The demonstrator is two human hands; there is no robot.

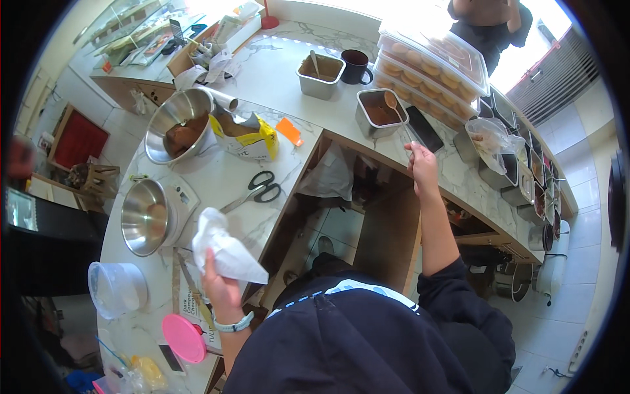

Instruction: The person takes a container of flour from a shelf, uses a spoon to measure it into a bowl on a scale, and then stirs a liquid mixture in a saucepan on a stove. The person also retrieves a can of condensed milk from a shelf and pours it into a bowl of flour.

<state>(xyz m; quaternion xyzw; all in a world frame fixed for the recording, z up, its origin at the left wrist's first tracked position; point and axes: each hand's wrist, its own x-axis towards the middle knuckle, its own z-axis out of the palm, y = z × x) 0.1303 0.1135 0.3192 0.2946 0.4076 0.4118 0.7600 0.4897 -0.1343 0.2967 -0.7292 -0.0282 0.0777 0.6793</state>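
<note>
My left hand (220, 289) holds a crumpled white paper or cloth (226, 253) over the left counter. My right hand (423, 157) grips the end of a long-handled spoon (391, 100), whose bowl is at a metal container of brown mixture (373, 121). A dark phone (425, 131) lies beside that container. Black-handled scissors (266, 187) lie on the marble counter, near an open yellow bag (259, 134), an orange card (289, 131) and a steel bowl with brown contents (161, 141). Another steel bowl (144, 217) sits on a scale (184, 197).
Stacked clear boxes of round pastries (426, 65), a second container (320, 88) and a black mug (354, 62) stand at the back. A row of steel bins (515, 171) runs right. A plastic tub (118, 289) and pink lid (184, 338) are lower left. Another person (489, 33) stands beyond.
</note>
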